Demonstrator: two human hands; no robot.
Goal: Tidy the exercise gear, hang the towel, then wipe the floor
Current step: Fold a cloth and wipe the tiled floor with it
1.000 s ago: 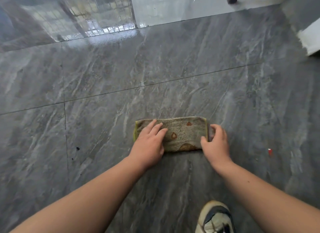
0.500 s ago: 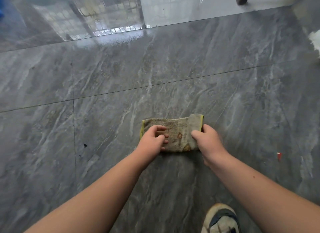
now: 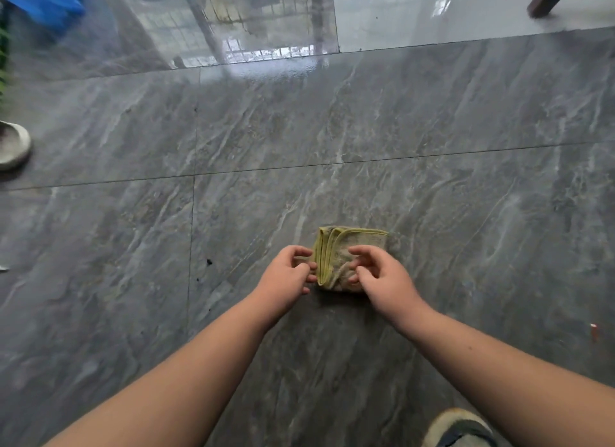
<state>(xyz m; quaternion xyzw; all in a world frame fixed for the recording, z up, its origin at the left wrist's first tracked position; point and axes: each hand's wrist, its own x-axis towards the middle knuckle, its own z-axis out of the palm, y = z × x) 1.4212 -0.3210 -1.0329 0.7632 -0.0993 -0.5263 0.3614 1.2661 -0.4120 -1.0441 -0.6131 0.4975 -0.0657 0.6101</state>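
Both forearms were bare to the edge of the view, with no sleeves, watch or rings showing on the left hand [image 3: 286,278] or the right hand [image 3: 387,280]. One foot wore a worn cream shoe [image 3: 461,428] with a dark panel.

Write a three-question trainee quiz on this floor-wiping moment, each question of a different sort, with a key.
1. True or false: the cloth lies folded on the grey floor.
2. Multiple choice: what shows at the bottom right edge of the view? A) a bucket B) a shoe C) a broom
3. Fill in: the yellow-green hem of the cloth faces the ____ hand.

Key
1. True: it lies folded over, its layered hem showing.
2. B
3. left: the left hand sits beside the hem, fingers curled at its edge, while the right hand has its fingers on top of the cloth. Whether either has a real grip on it cannot be told.
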